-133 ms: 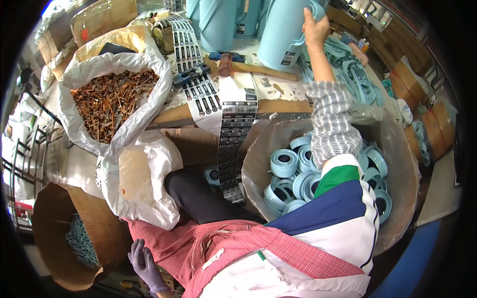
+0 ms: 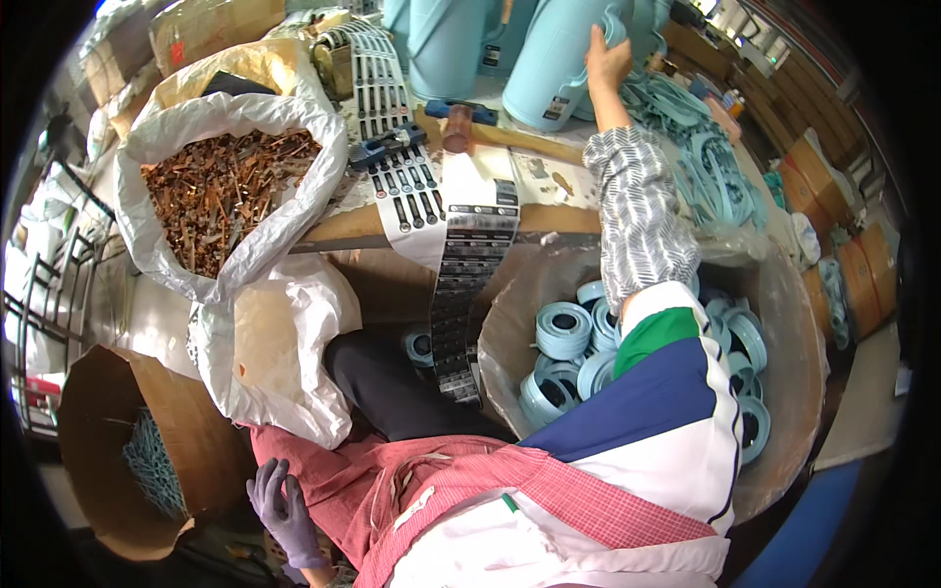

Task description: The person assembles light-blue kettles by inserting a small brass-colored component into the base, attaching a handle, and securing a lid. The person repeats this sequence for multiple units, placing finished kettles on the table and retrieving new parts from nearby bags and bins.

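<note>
My right hand (image 2: 609, 64) reaches to the far side of the workbench, its fingers wrapped round the handle of a light blue ribbed jug (image 2: 557, 71). The jug tilts a little, its base close to the bench top; whether it touches cannot be made out. My left hand (image 2: 284, 508), in a thin purple glove, is low at the left beside my lap, fingers loosely bent and apart, with nothing in it. More light blue jugs (image 2: 446, 54) stand at the back. A mallet (image 2: 458, 129) with a wooden handle lies in front of them.
Label strips (image 2: 475, 255) hang over the bench edge. An open white sack (image 2: 328, 176) holds brown scraps. Light blue rings (image 2: 564, 330) fill a plastic-lined bin (image 2: 799, 392) beneath my right arm. Light blue strap-like parts (image 2: 711, 162) lie right. A cardboard drum (image 2: 88, 451) stands lower left.
My right hand and the held jug have shifted slightly left across the bench. Part of another blue jug now shows behind the hand. My left hand has barely moved.
</note>
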